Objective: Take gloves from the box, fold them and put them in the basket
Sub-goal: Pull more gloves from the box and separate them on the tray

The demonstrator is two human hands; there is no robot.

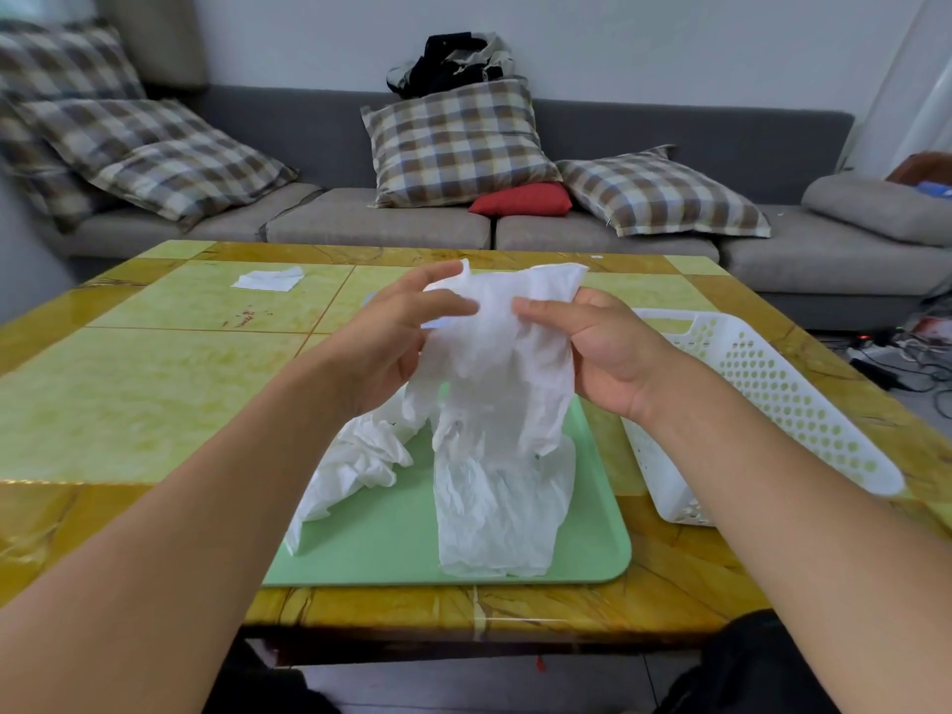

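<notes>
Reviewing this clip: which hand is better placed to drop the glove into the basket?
Probably the right hand: it already pinches the thin white plastic glove, and the white perforated plastic basket sits on its side, right of the green tray.

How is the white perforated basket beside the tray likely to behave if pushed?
The basket looks like thin perforated plastic, so probably light. It already leans sideways on the table, so a nudge may tip or slide it.

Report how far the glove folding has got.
Done: gloves are out; a crumpled glove lies on the green tray. In hand: both hands, left and right, hold a white glove up, unfolded. Left: folding, then the white basket; no gloves visible inside.
</notes>
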